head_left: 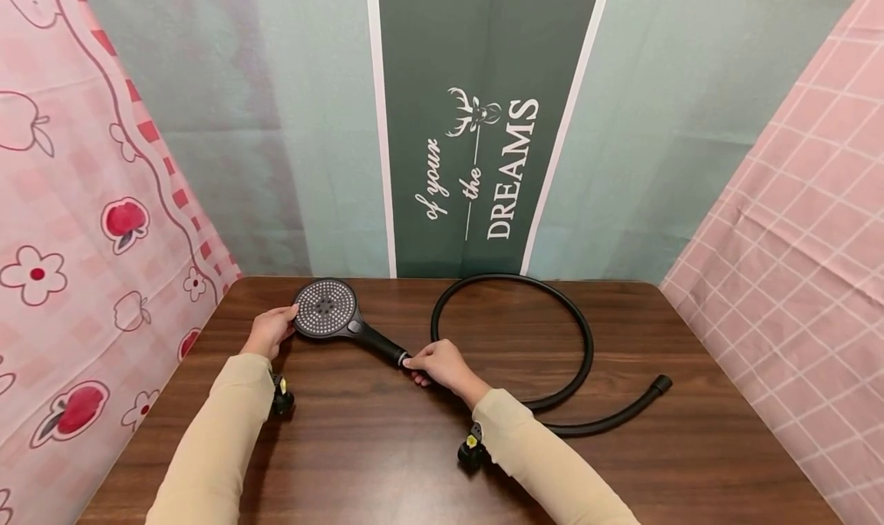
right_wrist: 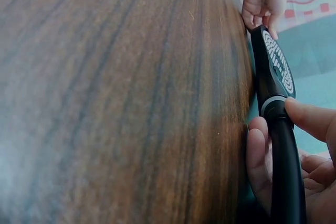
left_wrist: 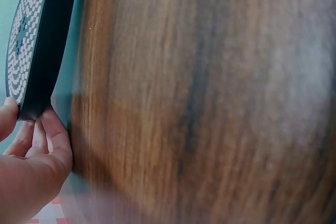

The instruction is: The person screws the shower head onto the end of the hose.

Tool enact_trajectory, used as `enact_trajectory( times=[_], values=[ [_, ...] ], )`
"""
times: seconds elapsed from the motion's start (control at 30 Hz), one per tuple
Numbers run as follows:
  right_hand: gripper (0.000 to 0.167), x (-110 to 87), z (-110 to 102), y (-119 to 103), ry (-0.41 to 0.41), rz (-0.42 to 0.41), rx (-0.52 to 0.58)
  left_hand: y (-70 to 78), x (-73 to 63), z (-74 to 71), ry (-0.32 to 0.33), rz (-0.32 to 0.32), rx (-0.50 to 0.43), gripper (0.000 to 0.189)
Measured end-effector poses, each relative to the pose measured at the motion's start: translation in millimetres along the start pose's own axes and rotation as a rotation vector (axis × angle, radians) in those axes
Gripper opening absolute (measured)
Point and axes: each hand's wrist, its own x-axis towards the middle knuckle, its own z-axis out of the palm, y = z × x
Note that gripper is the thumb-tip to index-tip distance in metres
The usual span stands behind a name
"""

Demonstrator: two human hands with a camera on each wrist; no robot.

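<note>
A black shower head (head_left: pixel 324 308) with a round, pale-dotted spray face lies face up at the table's back left. My left hand (head_left: pixel 270 331) pinches its rim, thumb on the face side and fingers beneath, as the left wrist view shows on the shower head (left_wrist: pixel 50 40). The handle points toward my right hand (head_left: pixel 444 367), which grips the black hose (head_left: pixel 583 333) at its end by the handle. In the right wrist view the hose end (right_wrist: pixel 275 109) meets the handle under a silver ring, between thumb and fingers. Whether they are screwed together I cannot tell.
The hose loops across the right half of the brown wooden table (head_left: pixel 359 463), its free end (head_left: pixel 661 384) lying at the right. Patterned cloths hang on three sides: pink with apples (head_left: pixel 124 226) left, green with lettering (head_left: pixel 511 172) behind, pink grid (head_left: pixel 794 226) right.
</note>
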Motion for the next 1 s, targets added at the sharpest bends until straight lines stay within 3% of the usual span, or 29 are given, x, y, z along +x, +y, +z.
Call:
enact_trajectory(
  times=[0.67, 0.8, 0.87, 1.0],
  values=[
    [0.028, -5.5, -4, -1, 0.004, 0.013, 0.008, 5.0, -7.3, 0.5, -0.030, 0.003, -0.070, 0.058],
    [0.030, -9.2, -8, -2, 0.013, 0.017, 0.019, 4.4, -10.1, -1.5, -0.004, 0.001, -0.101, 0.057],
    [0.030, -11.5, -11, -2, 0.024, 0.007, 0.003, 3.7, -12.5, -2.0, 0.012, 0.008, -0.125, 0.057],
    [0.029, -17.3, -17, 1, 0.076, -0.037, -0.129, -2.1, -18.5, -5.6, 0.017, 0.006, -0.175, 0.058]
  ],
)
